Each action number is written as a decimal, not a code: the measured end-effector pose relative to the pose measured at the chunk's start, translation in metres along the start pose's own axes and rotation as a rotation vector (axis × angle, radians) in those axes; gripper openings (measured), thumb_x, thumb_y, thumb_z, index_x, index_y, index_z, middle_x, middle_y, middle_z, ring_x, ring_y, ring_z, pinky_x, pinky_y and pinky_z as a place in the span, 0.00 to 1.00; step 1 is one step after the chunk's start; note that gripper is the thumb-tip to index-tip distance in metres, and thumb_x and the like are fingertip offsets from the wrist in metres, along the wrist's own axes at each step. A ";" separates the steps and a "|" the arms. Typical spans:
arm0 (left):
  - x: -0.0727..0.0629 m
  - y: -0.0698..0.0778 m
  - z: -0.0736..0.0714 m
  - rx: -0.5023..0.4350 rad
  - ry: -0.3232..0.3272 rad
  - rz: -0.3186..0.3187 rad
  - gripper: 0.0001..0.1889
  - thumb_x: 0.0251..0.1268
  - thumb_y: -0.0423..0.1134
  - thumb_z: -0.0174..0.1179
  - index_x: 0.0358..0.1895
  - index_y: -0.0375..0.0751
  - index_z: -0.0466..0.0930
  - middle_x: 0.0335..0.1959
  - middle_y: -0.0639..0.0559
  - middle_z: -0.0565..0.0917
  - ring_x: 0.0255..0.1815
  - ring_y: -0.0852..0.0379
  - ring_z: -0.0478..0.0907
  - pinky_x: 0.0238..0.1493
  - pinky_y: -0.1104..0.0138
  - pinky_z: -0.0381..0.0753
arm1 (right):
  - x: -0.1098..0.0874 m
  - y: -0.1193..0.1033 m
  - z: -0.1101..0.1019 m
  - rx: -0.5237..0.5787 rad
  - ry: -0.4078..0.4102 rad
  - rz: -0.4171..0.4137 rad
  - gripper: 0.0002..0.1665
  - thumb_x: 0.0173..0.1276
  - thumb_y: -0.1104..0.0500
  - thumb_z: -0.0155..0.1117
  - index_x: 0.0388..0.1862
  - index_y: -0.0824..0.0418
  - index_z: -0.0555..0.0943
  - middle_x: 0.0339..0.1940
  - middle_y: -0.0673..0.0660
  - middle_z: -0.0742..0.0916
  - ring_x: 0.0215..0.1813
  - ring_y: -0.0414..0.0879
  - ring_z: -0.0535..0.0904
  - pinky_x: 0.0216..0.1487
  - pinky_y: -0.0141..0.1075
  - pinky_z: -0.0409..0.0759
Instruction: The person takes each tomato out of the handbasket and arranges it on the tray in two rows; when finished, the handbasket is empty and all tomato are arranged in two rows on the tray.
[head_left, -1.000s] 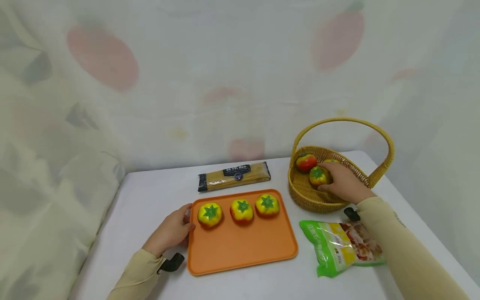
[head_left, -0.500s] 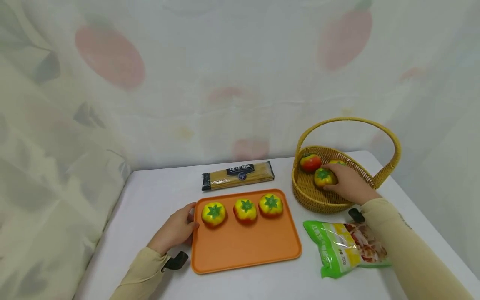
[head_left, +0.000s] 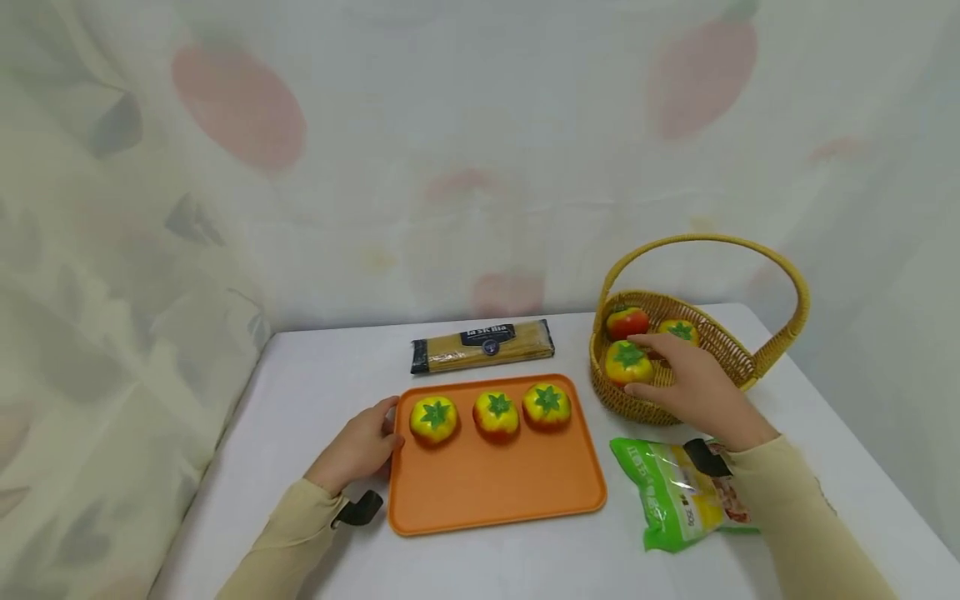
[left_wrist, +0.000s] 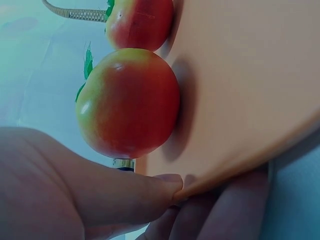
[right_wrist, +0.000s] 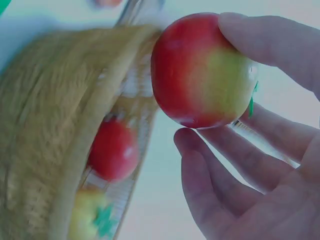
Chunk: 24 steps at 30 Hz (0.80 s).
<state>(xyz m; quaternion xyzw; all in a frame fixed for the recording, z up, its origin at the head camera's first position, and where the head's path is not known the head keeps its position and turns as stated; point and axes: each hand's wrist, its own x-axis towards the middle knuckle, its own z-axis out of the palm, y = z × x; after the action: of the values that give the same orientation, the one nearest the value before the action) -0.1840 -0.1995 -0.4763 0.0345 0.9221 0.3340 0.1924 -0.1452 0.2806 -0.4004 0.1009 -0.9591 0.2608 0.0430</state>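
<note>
Over the near half of the rectangular orange tray (head_left: 495, 496), passage is free; three round red-yellow fruits (head_left: 496, 418) block its far edge. Toward the far right corner of the white tabletop (head_left: 330, 367), the tall arched handle (head_left: 701, 239) of the brown wicker basket (head_left: 637, 410) obstructs.

Held fruit (head_left: 628, 364): it was down inside the basket (head_left: 626, 406); now it is raised and appears over the near left part of the rim, brighter and more yellow.
Right hand (head_left: 690, 385): it has moved together with this fruit, toward the front left.
Rear fruit (head_left: 679, 332): before it was mostly covered by the hand; now its green leaf top shows.
Black wrist device (head_left: 707, 460): formerly at the upper edge of the green bag (head_left: 675, 496), now in front of its meat picture.
Head view: the whole scene has shifted slightly to the right.
</note>
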 end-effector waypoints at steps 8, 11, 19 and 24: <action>0.001 0.002 -0.003 0.000 -0.003 -0.036 0.39 0.78 0.34 0.64 0.86 0.39 0.57 0.58 0.37 0.84 0.27 0.54 0.85 0.32 0.63 0.89 | 0.005 -0.054 0.041 0.082 -0.020 -0.117 0.41 0.68 0.50 0.82 0.77 0.54 0.76 0.70 0.56 0.85 0.63 0.55 0.84 0.65 0.56 0.85; 0.002 0.002 -0.003 -0.006 -0.004 -0.035 0.39 0.77 0.34 0.64 0.86 0.39 0.58 0.58 0.37 0.84 0.28 0.54 0.85 0.33 0.63 0.89 | 0.007 -0.076 0.058 0.126 -0.052 -0.134 0.42 0.66 0.50 0.83 0.77 0.54 0.76 0.70 0.55 0.85 0.62 0.53 0.84 0.64 0.55 0.85; -0.002 0.005 -0.001 -0.042 -0.006 -0.011 0.38 0.78 0.32 0.63 0.86 0.38 0.58 0.56 0.38 0.85 0.27 0.54 0.85 0.31 0.62 0.89 | 0.008 -0.125 0.097 0.214 -0.178 -0.178 0.42 0.66 0.50 0.84 0.77 0.49 0.76 0.73 0.49 0.82 0.68 0.47 0.82 0.71 0.51 0.82; -0.004 0.004 -0.001 -0.037 0.002 -0.015 0.38 0.78 0.32 0.63 0.86 0.38 0.58 0.55 0.39 0.85 0.27 0.54 0.85 0.31 0.62 0.89 | 0.007 -0.144 0.118 0.219 -0.259 -0.222 0.42 0.67 0.50 0.83 0.77 0.49 0.76 0.74 0.50 0.82 0.72 0.49 0.80 0.75 0.52 0.80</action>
<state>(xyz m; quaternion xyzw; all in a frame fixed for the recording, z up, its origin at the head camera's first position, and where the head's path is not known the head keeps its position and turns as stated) -0.1813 -0.1979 -0.4715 0.0235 0.9162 0.3495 0.1945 -0.1241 0.0977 -0.4304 0.2428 -0.9056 0.3418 -0.0632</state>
